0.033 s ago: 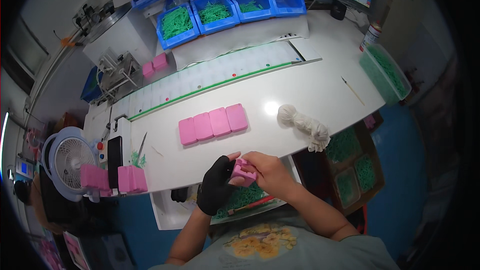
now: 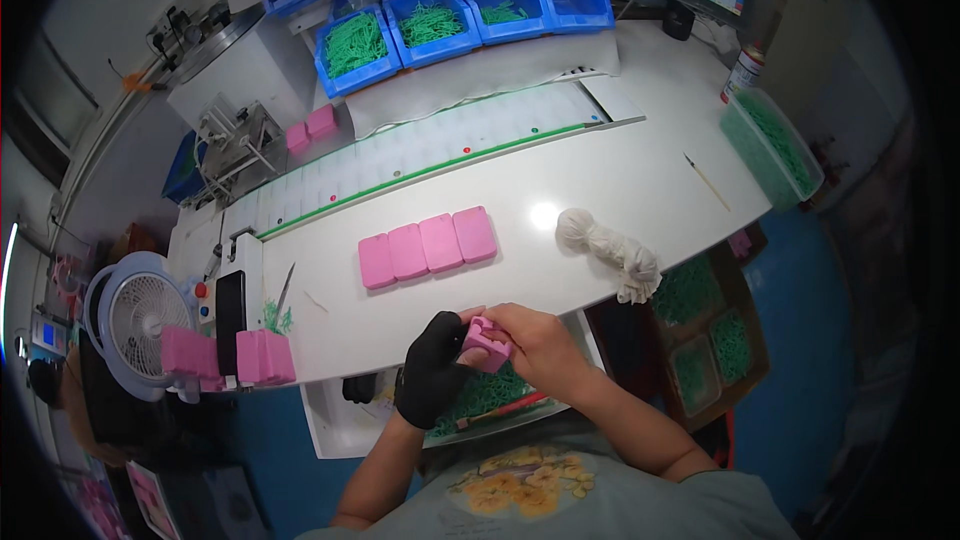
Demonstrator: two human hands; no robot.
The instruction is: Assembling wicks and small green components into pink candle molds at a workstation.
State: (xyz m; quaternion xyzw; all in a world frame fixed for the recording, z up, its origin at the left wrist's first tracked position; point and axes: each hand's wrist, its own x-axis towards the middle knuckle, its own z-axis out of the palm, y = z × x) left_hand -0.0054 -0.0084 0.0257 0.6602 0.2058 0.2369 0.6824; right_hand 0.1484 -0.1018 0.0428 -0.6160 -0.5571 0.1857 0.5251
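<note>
My left hand, in a black glove that leaves the fingertips bare, is closed round a small pink notched block. My bare right hand grips the same block from the other side, with its fingers at the notched face. Both hands are just off the table's front edge, above an open drawer holding green stringy pieces. The fingers partly cover the block. Beyond my hands, several pink blocks lie side by side in a row on the white table.
Blue bins with green pieces stand behind a green-edged conveyor strip. A white cloth bundle and a thin brush lie to the right. Tweezers, a phone, stacked pink blocks and a fan are left.
The pink notched block has tilted slightly between my hands. Both hands keep their hold on it, and the things on the table stay where they were.
</note>
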